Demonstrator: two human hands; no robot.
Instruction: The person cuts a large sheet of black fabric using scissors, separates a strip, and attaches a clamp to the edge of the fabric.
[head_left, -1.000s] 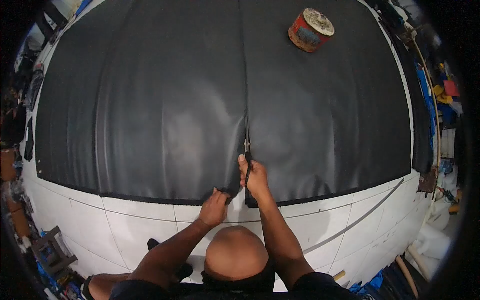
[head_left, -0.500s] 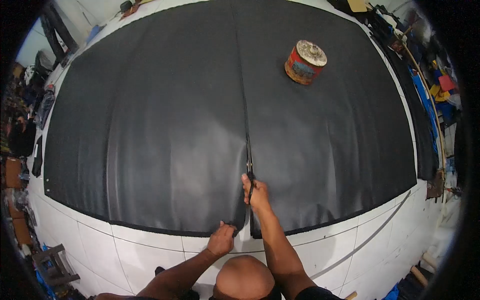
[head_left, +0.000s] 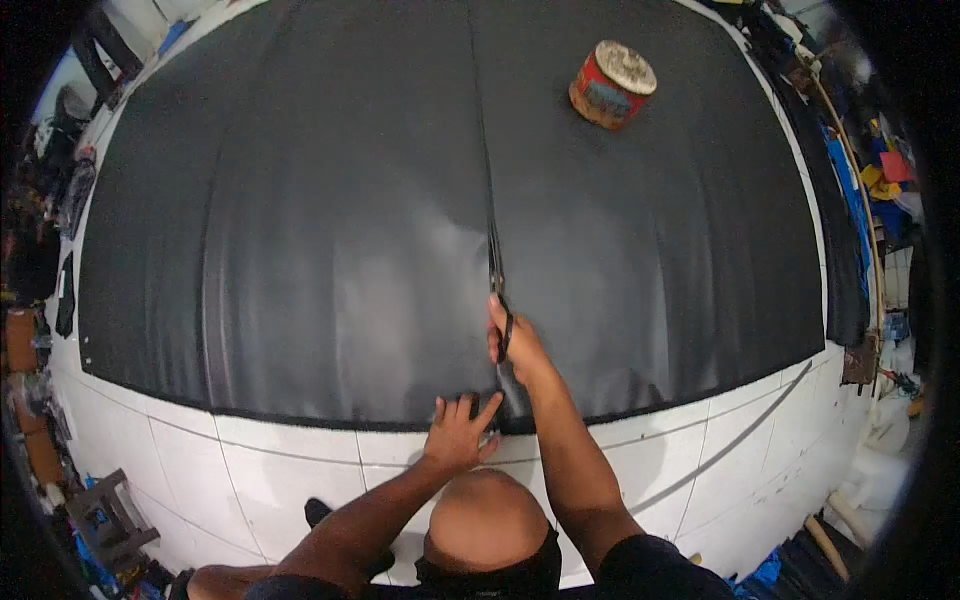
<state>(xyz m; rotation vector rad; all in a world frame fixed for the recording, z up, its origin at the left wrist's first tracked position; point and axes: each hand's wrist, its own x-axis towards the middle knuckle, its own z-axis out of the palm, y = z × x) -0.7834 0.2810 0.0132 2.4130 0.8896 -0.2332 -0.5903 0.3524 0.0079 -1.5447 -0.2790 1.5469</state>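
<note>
A broad black sheet (head_left: 370, 250), like synthetic leather, lies on the floor with a long slit or line running down its middle. My right hand (head_left: 518, 345) is closed round the handles of a pair of scissors (head_left: 496, 268), whose blades point away from me along that line. Nearer to me, my left hand (head_left: 462, 432) rests on the sheet's front edge, left of the slit, its fingers spread and holding nothing. On the far right part of the sheet stands a rusty red can (head_left: 610, 90) with a pale, dirty top.
White floor tiles (head_left: 290, 455) show along the front edge. At the lower left is a dark stool (head_left: 108, 520). Piled materials and a long thin pole (head_left: 848, 150) line the right side; boxes (head_left: 22, 340) and bags stand at the left.
My right hand and the scissors have moved farther along the line. My left hand has let go of the sheet's edge and spread flat on it near the slit. The view has shifted slightly.
</note>
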